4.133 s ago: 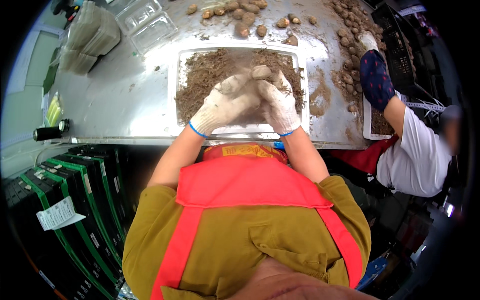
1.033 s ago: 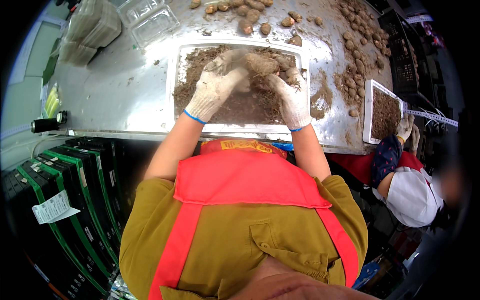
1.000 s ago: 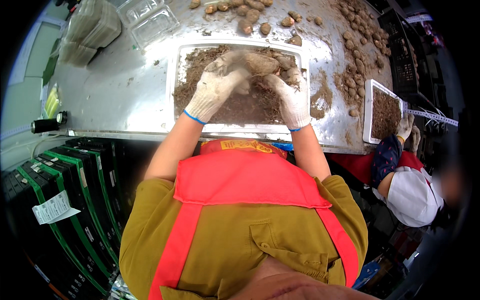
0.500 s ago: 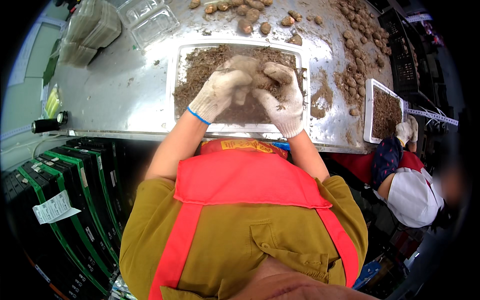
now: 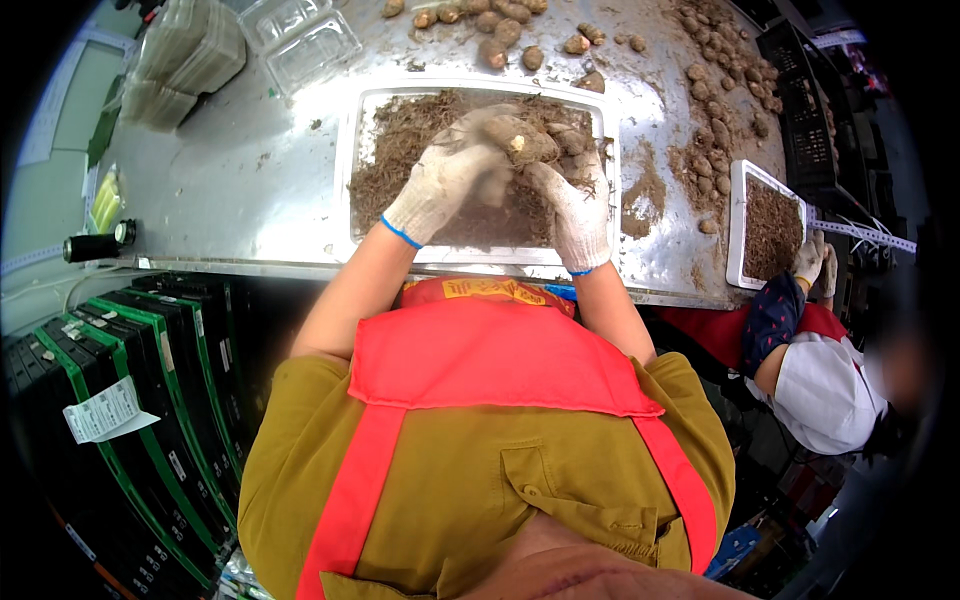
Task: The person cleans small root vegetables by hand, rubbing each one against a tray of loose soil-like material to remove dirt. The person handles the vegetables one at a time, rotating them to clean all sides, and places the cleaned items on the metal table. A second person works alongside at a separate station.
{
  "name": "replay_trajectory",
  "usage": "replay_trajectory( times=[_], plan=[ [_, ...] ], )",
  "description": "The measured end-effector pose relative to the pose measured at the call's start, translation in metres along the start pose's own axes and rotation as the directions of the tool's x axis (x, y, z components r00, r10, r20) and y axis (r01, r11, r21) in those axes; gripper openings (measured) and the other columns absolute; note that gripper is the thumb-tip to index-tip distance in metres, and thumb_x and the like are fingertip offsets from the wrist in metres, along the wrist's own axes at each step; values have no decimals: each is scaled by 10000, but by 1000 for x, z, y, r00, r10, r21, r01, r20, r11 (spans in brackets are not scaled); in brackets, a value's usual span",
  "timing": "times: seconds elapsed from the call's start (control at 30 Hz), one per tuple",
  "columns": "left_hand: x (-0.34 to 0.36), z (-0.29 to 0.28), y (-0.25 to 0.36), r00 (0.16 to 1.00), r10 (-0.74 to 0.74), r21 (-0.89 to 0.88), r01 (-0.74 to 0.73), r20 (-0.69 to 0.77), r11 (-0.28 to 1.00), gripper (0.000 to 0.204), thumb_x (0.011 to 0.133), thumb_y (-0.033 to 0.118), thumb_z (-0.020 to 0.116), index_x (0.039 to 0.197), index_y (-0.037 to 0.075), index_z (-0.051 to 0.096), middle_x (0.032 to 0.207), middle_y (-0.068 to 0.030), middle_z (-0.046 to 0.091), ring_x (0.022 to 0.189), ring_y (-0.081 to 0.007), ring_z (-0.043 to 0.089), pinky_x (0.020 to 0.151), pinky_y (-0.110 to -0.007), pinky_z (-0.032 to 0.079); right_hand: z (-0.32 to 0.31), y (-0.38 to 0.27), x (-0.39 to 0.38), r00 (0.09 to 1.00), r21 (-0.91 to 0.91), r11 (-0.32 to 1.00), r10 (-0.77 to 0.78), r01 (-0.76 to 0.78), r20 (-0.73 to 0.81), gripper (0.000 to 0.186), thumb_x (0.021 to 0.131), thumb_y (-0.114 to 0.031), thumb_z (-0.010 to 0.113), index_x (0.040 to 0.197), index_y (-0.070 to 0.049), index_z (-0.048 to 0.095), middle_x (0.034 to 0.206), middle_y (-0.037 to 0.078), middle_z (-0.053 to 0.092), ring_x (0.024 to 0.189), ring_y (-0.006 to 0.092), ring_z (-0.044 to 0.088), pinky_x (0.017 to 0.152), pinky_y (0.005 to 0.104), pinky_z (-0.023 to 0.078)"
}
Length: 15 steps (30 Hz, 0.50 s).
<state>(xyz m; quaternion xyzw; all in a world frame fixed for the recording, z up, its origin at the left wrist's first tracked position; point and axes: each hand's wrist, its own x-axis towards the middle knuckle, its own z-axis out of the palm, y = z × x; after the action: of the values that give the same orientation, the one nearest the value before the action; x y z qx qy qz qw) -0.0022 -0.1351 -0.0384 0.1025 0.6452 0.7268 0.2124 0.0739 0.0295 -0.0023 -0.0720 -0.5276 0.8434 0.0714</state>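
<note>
A brown, hairy taro corm point(image 5: 537, 148) with a pale cut spot sits between my gloved hands, above a white tray point(image 5: 345, 190). My left hand point(image 5: 452, 172), in a soiled knit glove with a blue cuff, is closed around the corm's left side. On its right side, my right hand point(image 5: 580, 205) curls its dirt-covered fingers and thumb against it, with loose fibres clinging to the glove. Brown shredded husk point(image 5: 395, 140) lies thick across the tray below. Some of the fingertips are blurred or hidden behind the corm.
Several taro corms point(image 5: 507, 32) lie beyond the tray, with a larger pile point(image 5: 712, 150) at right. Clear plastic containers point(image 5: 310, 50) and a stack of them point(image 5: 185, 65) stand far left. A co-worker's gloved hands point(image 5: 812, 258) rest by another husk-filled tray point(image 5: 735, 225); a black crate point(image 5: 800, 100) is behind.
The corm has turned up into clearer view, showing its pale spot. My right hand has rotated, its fingers shifting around the corm's right side; my left hand has barely moved.
</note>
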Motion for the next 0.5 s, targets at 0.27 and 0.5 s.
replay_trajectory(
  times=[0.27, 0.5],
  plan=[
    [-15, 10, 23, 985, 23, -324, 34, 170, 945, 495, 920, 106, 596, 1388, 5, 471, 1280, -99, 585, 1177, -191, 560, 966, -329, 502, -6, 16, 4, 959, -216, 934, -280, 284, 50, 458, 823, 12, 742, 1231, -6, 535, 1215, 108, 600, 1090, 188, 601, 959, 331, 506],
    [-20, 2, 9, 986, -88, -540, 152, 142, 828, 434, 951, 240, 656, 1320, 57, 520, 1253, -99, 613, 1108, -223, 627, 864, -377, 569, 5, -2, 2, 746, -681, 383, -550, 625, 375, 292, 733, -30, 788, 984, -48, 638, 969, 122, 651, 920, 288, 647, 812, 369, 527]
  ],
)
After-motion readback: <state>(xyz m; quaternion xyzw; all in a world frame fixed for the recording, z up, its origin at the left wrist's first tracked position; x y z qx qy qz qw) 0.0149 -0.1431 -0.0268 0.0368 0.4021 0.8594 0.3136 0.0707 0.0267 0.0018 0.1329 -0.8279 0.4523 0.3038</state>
